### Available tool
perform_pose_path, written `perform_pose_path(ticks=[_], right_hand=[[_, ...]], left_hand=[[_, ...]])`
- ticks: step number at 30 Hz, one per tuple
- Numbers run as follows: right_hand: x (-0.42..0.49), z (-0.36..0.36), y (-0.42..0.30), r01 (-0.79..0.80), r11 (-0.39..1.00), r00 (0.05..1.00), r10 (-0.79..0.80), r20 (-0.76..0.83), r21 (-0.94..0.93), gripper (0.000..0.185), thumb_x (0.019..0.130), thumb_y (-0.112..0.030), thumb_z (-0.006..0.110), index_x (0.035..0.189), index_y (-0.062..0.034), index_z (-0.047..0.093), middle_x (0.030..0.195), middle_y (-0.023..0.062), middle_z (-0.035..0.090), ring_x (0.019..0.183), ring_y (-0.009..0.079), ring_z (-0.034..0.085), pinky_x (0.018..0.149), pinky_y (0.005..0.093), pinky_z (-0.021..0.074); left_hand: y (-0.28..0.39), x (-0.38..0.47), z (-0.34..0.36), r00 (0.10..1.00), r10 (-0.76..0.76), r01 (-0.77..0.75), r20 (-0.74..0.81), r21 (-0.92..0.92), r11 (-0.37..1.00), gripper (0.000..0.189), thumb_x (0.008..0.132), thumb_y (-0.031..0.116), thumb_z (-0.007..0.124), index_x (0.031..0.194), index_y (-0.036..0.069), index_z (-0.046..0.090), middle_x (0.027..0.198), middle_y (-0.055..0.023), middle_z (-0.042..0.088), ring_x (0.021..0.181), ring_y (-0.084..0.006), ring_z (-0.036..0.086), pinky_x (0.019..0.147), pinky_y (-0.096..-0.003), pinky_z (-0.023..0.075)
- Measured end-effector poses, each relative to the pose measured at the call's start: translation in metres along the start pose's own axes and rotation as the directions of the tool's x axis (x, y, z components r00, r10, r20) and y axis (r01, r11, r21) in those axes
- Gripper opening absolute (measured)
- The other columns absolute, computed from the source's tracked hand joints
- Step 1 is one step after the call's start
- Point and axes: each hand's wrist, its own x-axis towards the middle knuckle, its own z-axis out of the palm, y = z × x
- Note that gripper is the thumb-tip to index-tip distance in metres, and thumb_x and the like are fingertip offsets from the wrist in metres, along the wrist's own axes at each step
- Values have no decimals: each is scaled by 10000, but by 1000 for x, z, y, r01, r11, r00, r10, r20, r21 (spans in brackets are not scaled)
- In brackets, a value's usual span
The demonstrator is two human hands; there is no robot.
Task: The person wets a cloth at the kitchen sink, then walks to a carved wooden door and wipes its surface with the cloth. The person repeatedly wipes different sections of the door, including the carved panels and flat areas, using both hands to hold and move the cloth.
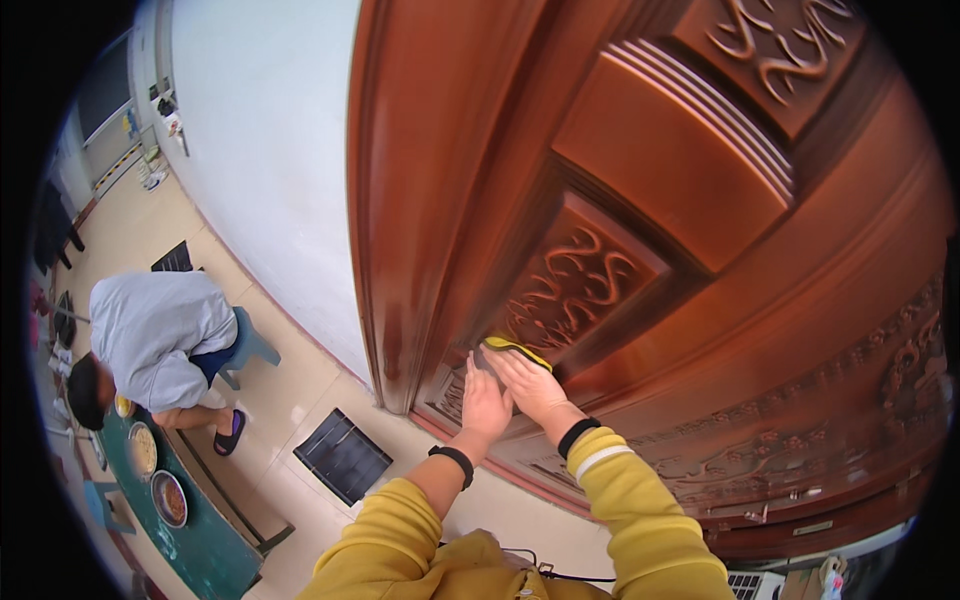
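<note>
Just ahead of me stands a glossy reddish-brown wooden door with a carved panel (585, 277). My right hand (529, 386) lies flat over a yellow pad with a black edge (525, 351), pressing it against the lower end of that panel. The pad looks like a cleaning cloth or sponge, and most of it is hidden under the fingers. My left hand (486, 409) is beside the right, fingers stretched out, near the door frame, with nothing visible in it. Whether its fingertips touch the wood is unclear. Both wrists wear black bands.
To the left, a person in a grey shirt (161, 330) sits bent forward on a blue plastic stool (251, 349). A green table (217, 547) there bears metal bowls (169, 499) of food. A black mat (343, 456) lies on the tiled floor beside a white wall (262, 150).
</note>
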Motion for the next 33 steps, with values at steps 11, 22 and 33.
perform_pose_path(ticks=[11, 22, 33], right_hand=[[-67, -151, 129, -544, 837, 737, 512, -440, 63, 576, 949, -198, 584, 1511, -76, 545, 1639, 63, 446, 1533, 208, 383, 1284, 495, 157], [-106, -233, 224, -852, 469, 198, 699, -687, 232, 629, 1052, -338, 503, 1532, 64, 443, 1665, 245, 331, 1574, 418, 243, 1256, 605, 127], [-107, -100, 74, -727, 679, 591, 695, -410, 102, 646, 1007, -428, 566, 1435, 56, 572, 1664, 197, 364, 1597, 349, 218, 1279, 587, 62]], left_hand=[[154, 145, -86, 774, 377, -381, -509, 101, 919, 845, 942, 288, 563, 1555, -178, 217, 1662, -403, 94, 1569, -535, 82, 1265, -637, 63], [352, 224, -157, 391, 764, -779, -513, 257, 572, 732, 951, 368, 553, 1564, -6, 413, 1686, -199, 311, 1577, -363, 265, 1271, -581, 119], [157, 138, -91, 526, 838, -771, -148, 334, 542, 661, 949, 417, 614, 1517, 93, 522, 1661, -72, 408, 1515, -167, 404, 1130, -459, 380]])
